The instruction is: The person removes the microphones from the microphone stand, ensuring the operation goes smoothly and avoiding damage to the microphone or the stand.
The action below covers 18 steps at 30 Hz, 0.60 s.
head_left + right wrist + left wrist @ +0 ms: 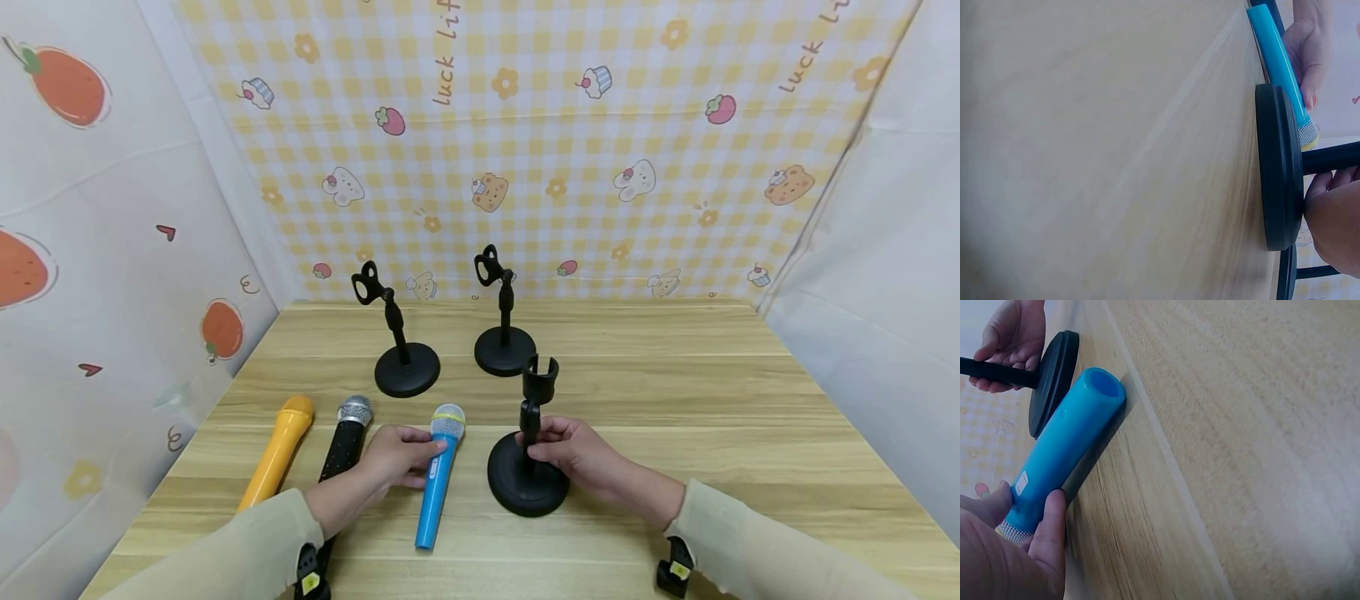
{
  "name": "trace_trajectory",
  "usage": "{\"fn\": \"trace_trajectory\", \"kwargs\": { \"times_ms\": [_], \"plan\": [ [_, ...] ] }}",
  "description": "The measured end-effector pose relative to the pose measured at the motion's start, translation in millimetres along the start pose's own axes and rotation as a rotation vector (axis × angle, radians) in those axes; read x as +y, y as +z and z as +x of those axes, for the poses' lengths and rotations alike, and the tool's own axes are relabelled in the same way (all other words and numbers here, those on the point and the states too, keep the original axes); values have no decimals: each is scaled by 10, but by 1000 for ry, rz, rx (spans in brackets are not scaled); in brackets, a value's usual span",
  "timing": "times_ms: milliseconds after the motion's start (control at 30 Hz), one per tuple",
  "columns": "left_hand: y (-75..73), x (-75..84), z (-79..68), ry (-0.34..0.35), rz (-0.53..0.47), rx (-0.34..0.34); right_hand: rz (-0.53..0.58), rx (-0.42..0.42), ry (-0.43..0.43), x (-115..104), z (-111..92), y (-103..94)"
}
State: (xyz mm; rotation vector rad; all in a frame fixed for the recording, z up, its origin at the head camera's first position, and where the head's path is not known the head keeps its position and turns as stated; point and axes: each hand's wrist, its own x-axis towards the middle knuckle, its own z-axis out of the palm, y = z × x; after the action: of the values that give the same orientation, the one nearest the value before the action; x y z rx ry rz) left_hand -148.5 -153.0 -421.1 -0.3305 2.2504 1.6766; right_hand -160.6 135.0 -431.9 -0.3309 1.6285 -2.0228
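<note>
My left hand (392,458) grips a blue microphone (437,496) just below its silver mesh head with a yellow band. Thumb and fingers lie on either side of the body in the left wrist view, and the hollow tail end (1105,384) points away from the hand. The microphone lies on or very close to the table. My right hand (581,454) pinches the pole of a black microphone stand (528,483), whose round base rests on the table and whose clip (540,382) points upward. The blue microphone is just left of that base, apart from it.
Two more black stands, a left one (407,371) and a right one (504,350), stand farther back with tilted clips. On the left lie a yellow microphone (277,454) and a black microphone (345,446), partly behind my left arm. A patterned cloth (555,150) backs the wooden table (675,367).
</note>
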Motion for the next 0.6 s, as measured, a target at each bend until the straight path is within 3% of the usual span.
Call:
{"fn": "trace_trajectory", "kwargs": {
  "times_ms": [600],
  "plan": [
    [-9, -10, 23, -74, -66, 44, 23, 9, 9, 1, 0, 0]
  ]
}}
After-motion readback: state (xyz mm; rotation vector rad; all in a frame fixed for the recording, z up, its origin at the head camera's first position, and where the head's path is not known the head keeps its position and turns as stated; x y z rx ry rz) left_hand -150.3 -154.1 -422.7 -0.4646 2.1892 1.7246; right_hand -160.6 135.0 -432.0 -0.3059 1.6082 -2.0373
